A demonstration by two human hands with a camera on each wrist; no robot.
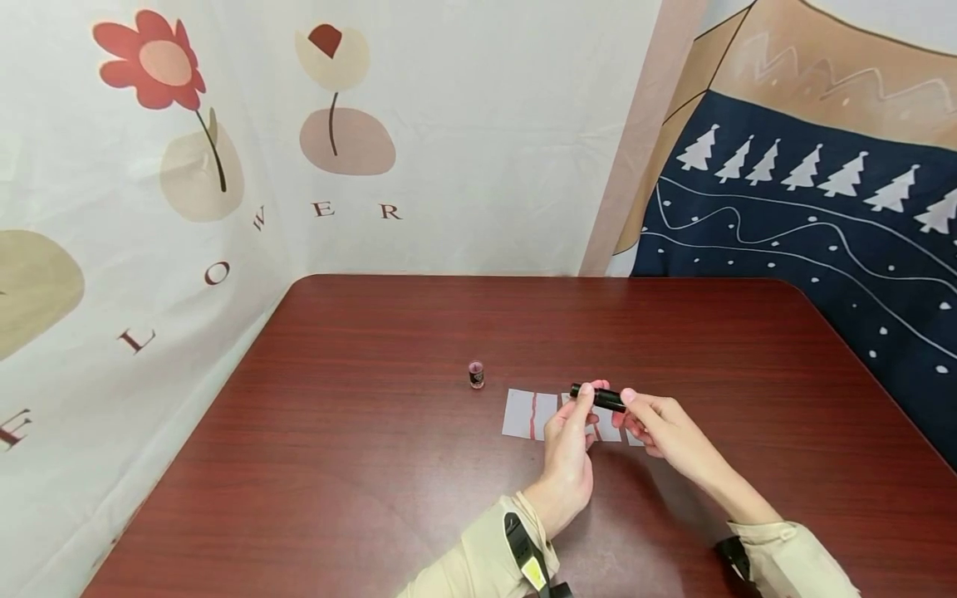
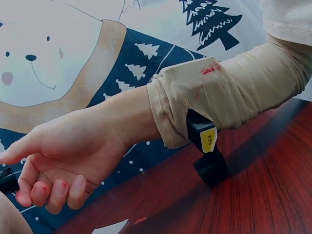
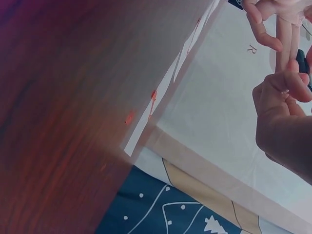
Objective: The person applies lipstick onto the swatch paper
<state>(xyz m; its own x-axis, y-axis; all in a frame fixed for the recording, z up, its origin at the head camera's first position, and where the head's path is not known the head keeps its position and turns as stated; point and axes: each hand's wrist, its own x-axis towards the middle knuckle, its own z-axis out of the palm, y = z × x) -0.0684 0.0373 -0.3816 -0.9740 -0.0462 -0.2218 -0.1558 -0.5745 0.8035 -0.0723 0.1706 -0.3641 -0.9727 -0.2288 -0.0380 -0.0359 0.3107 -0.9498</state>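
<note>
Both hands meet over the paper strips, at a slim black tube (image 1: 609, 400) that resembles a lipstick. My left hand (image 1: 566, 465) pinches its left part, the thumb lying on top. At the other end, the thumb and fingers of my right hand (image 1: 676, 436) grip it. Red smears mark some right fingertips (image 2: 58, 185) in the left wrist view. Under the hands lie white paper pieces (image 1: 519, 414), with red lines drawn on them; the hands partly hide them. In the right wrist view the black tube (image 3: 303, 61) is largely covered by fingers.
A small glass bottle (image 1: 476, 375) with a pinkish top stands left of the papers on the dark red wooden table (image 1: 336, 432). Red smudges (image 3: 129, 118) show on the tabletop beside the paper. Printed cloth hangs (image 1: 486, 166) behind and along the left side.
</note>
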